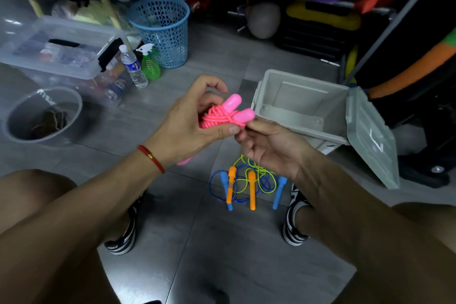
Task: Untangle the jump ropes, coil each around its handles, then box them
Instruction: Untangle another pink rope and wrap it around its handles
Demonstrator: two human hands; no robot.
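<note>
Pink jump rope (223, 116), glossy plastic cord wound tight round its two rounded handles, sits in our hands above the floor. Our left hand (190, 121) curls round the bundle, thumb pressed along the coils; our right hand (267, 145) pinches the cord's end just under the handles. Below, on the grey tiled floor (222, 242), we see the blue jump rope (228, 192) and the orange-handled jump rope (251, 190), thin cords looped together, tapered handles lying nearly parallel between our shoes. Near the right hand stands the grey box (303, 108), rigid moulded plastic, its ribbed lid (370, 138) hanging open to the side
</note>
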